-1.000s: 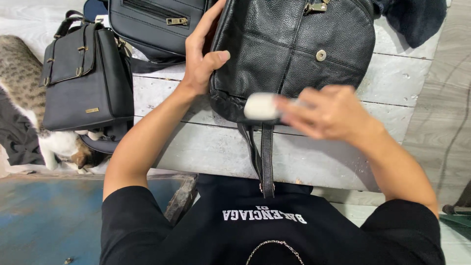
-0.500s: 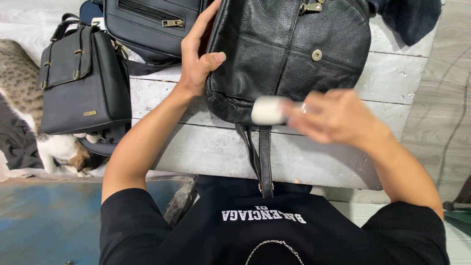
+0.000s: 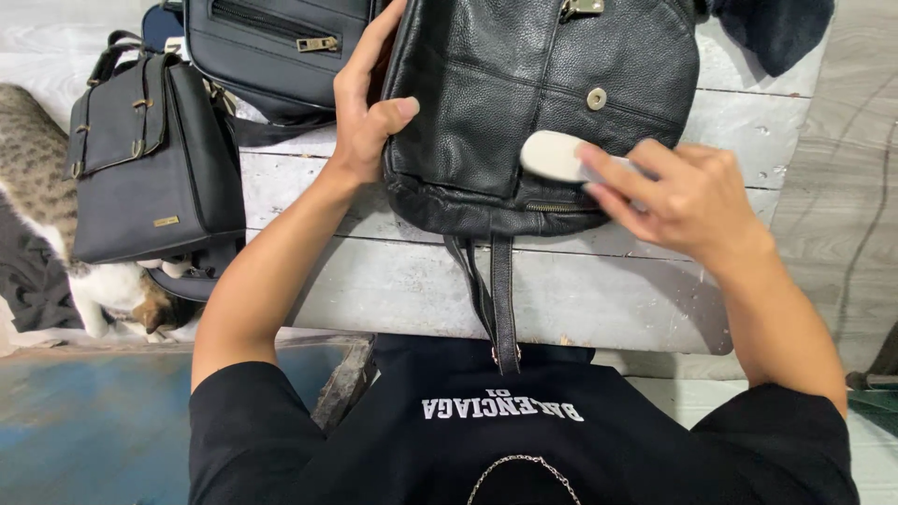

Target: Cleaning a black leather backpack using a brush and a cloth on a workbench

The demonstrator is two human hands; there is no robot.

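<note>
A black pebbled-leather bag (image 3: 524, 84) lies on a whitewashed wooden bench (image 3: 393, 271), its straps (image 3: 496, 290) hanging over the front edge. My left hand (image 3: 365, 103) grips the bag's left edge, thumb on the front and fingers behind. In my right hand (image 3: 683, 192) is a small white oval pad (image 3: 552, 154), pressed against the bag's lower front just below a round metal snap (image 3: 596, 97).
A black satchel with a flap (image 3: 150, 159) stands at the bench's left end, another black zipped bag (image 3: 271, 47) behind it. A tabby-and-white cat (image 3: 56, 234) sits on the floor at left. Dark cloth (image 3: 776, 28) lies at top right.
My right hand with the white pad has slid up and a little right along the bag's lower front. The left hand keeps its hold on the bag's edge.
</note>
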